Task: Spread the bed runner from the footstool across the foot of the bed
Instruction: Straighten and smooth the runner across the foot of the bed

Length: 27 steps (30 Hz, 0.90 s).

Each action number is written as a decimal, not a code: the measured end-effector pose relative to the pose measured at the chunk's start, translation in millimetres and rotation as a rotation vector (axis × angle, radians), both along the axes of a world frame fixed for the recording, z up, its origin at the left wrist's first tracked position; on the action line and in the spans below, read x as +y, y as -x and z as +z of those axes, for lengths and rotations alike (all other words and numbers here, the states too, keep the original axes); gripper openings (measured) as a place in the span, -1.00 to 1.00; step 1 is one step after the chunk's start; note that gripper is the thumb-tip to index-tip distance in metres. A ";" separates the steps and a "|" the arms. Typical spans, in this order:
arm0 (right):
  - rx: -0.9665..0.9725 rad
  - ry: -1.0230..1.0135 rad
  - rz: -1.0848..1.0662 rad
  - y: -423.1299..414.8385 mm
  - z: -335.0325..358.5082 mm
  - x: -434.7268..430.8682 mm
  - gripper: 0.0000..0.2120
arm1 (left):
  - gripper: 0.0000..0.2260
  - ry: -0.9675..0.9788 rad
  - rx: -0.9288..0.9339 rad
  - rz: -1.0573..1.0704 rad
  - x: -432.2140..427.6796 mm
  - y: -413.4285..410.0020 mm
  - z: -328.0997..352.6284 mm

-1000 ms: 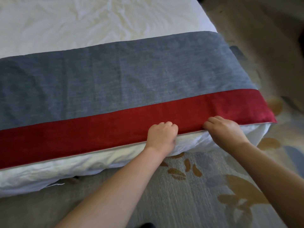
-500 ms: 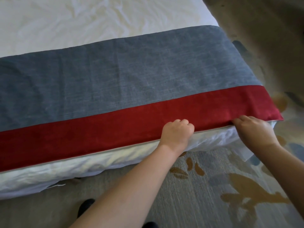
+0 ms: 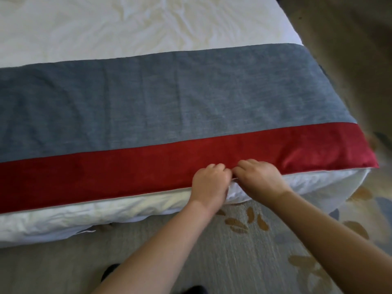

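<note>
Leftward along the hem goes the right hand [image 3: 259, 179], which half a second ago sat near the bed's corner. It now meets the left hand [image 3: 209, 185], knuckles almost touching. Nearest the camera a dark shoe [image 3: 110, 272] stands on the leaf-patterned carpet [image 3: 244, 247], and both bare forearms reach from there to the foot of the bed [image 3: 63, 221]. The fingers [image 3: 216, 167] of both hands are curled onto the near hem of the bed runner [image 3: 169, 98]. They seem to pinch its red band [image 3: 106, 177] where it meets the white overhang, probably to tug that edge square with the mattress and take out slack at the middle. The runner already lies flat across the foot, red band nearest and grey field beyond, with its right end dropping over the side. Past it the rumpled white duvet [image 3: 127, 22] runs on toward the head. No footstool is in view.
</note>
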State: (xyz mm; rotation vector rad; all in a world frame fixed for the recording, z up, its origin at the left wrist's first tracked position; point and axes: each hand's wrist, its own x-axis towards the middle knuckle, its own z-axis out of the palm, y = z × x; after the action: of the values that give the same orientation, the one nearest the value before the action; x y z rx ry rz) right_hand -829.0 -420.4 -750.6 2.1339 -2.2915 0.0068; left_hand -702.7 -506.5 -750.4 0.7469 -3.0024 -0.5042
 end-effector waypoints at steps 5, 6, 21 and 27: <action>0.056 -0.044 -0.004 -22.4 -11.2 -9.9 -0.64 | -0.86 0.048 -0.089 -0.027 -23.4 -36.2 -0.7; 0.058 -0.043 -0.024 -24.2 -11.5 -10.2 -0.64 | -0.88 0.027 -0.084 -0.048 -24.7 -35.6 -0.3; -0.068 0.000 0.106 -191.8 -5.2 -130.7 -0.69 | -0.75 0.116 -0.146 0.136 -126.7 -211.0 9.4; -0.070 0.038 0.049 -215.3 -10.5 -135.3 -0.65 | -0.76 0.121 -0.092 0.025 -137.1 -233.9 3.7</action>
State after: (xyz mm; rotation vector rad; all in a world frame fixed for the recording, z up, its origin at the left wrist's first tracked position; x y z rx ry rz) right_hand -613.7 -555.7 -761.1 2.2051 -2.2551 0.1261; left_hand -468.7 -643.7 -746.8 0.8183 -3.0690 -0.2914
